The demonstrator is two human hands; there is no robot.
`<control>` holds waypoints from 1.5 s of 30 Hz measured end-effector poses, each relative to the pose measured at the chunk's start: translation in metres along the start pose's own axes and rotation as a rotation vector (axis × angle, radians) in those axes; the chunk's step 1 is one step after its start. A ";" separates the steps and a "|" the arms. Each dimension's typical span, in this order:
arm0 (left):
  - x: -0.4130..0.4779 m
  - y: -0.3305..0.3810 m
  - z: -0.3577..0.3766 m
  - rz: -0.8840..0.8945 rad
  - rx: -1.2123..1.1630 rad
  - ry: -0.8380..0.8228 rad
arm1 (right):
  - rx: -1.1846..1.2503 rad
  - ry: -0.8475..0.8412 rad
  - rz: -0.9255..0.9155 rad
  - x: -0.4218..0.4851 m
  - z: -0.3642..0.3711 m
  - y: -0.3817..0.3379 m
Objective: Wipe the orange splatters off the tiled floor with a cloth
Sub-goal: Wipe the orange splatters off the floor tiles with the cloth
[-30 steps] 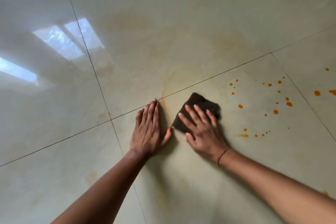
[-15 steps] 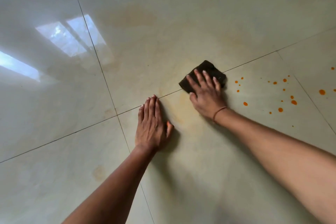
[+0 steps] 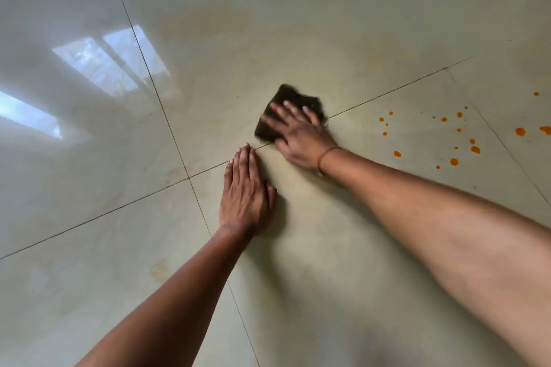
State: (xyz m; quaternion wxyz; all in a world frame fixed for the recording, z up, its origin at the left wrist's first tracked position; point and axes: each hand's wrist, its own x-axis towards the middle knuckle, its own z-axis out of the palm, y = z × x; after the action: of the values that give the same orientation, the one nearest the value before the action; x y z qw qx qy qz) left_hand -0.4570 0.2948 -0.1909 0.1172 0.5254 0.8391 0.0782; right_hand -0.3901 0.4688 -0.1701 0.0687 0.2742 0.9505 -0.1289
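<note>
A dark brown cloth lies flat on the glossy pale tiled floor, across a grout line. My right hand presses down on it with straight, spread fingers and is motion-blurred. My left hand rests flat on the floor just below and left of the cloth, fingers together. Several orange splatters dot the tile to the right of my right arm, with larger drops near the right edge. Faint orange smears haze the tile beyond the cloth.
Grout lines cross at a joint left of my left hand. Window reflections glare on the left tiles. A faint stain marks the near-left tile.
My right hand pushed the cloth away from me over the grout line, then slid it slightly left. The left hand stayed planted. Some near drops seen earlier are no longer visible.
</note>
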 end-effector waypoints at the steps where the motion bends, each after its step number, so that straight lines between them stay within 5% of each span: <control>1: 0.000 0.000 -0.001 0.002 0.003 -0.003 | 0.032 0.006 0.119 0.005 -0.002 -0.005; 6: 0.002 -0.001 -0.001 0.017 0.028 -0.012 | -0.001 0.070 -0.100 -0.106 0.037 0.006; 10: 0.001 0.000 0.000 0.016 0.030 -0.045 | 0.123 0.187 0.499 -0.108 0.019 0.048; 11: 0.002 0.000 0.001 0.016 0.033 -0.049 | 0.095 0.214 0.474 -0.115 0.025 0.033; 14: 0.003 0.002 -0.002 -0.008 0.013 -0.066 | -0.017 0.116 -0.072 -0.177 0.065 -0.021; 16: 0.003 0.005 -0.006 0.045 0.001 -0.059 | -0.057 0.111 -0.177 -0.196 0.063 0.000; 20: 0.008 0.048 -0.011 0.334 -0.012 -0.121 | 0.107 0.233 0.502 -0.178 0.037 0.050; 25: 0.035 0.101 -0.008 0.329 0.032 -0.332 | 0.034 0.140 0.185 -0.260 0.060 0.035; 29: 0.036 0.117 -0.003 0.287 0.126 -0.425 | 0.086 0.260 0.780 -0.208 0.031 0.095; 30: 0.037 0.117 -0.003 0.275 0.128 -0.440 | 0.073 0.237 0.761 -0.207 0.031 0.096; 35: 0.043 0.129 -0.010 0.231 0.185 -0.562 | -0.209 -0.018 -0.030 -0.303 0.033 0.132; 42: 0.049 0.148 -0.010 0.172 0.240 -0.571 | -0.149 -0.126 0.096 -0.199 0.005 0.148; 45: 0.048 0.149 -0.012 0.156 0.220 -0.572 | -0.203 -0.089 -0.029 -0.214 -0.001 0.160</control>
State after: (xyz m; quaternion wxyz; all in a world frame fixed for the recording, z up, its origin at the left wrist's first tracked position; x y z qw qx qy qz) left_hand -0.3518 0.4029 -0.1473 0.2846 0.5983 0.7327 -0.1553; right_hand -0.1238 0.4917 -0.1596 0.1365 0.2463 0.9585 -0.0448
